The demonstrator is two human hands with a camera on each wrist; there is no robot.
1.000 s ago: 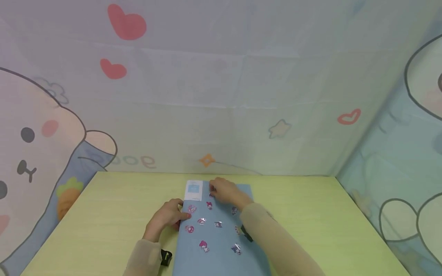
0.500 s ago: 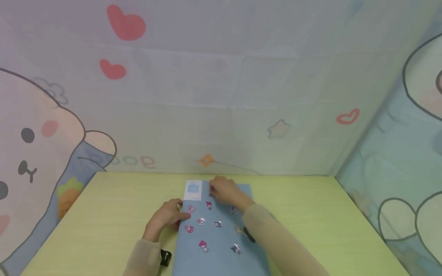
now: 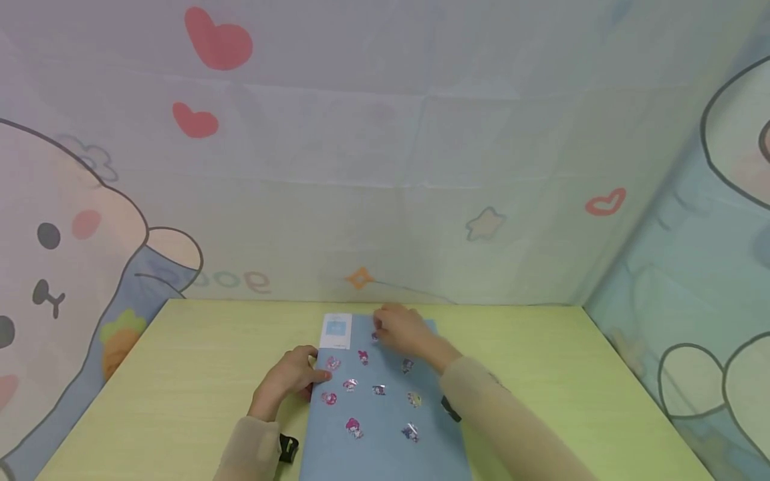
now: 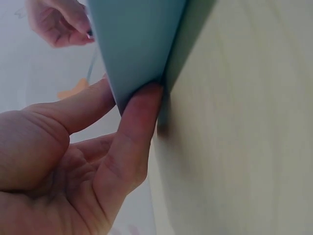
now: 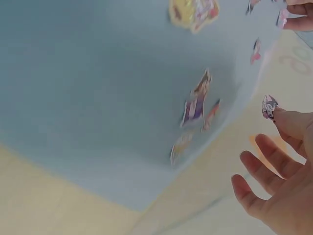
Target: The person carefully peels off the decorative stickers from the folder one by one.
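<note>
A blue folder (image 3: 385, 457) dotted with several small cartoon stickers lies in the middle of the table in the head view. My left hand (image 3: 291, 373) pinches its left edge, thumb on top and fingers underneath; the left wrist view shows the thin edge of the folder (image 4: 137, 44) between them. Over the folder's far end, my right hand (image 3: 406, 332) holds a small character sticker. The right wrist view shows that sticker (image 5: 269, 107) between thumb and forefinger, apart from the folder, with the other fingers spread.
A white label with a blue square (image 3: 335, 331) is at the folder's far left corner. The pale yellow table (image 3: 541, 374) extends to both sides. Printed cloth (image 3: 385, 167) hangs behind it and on both sides. Black straps show near both wrists.
My right hand has shifted slightly to the right with the sticker, its forearm moving right too. My left hand keeps its hold on the folder's edge.
</note>
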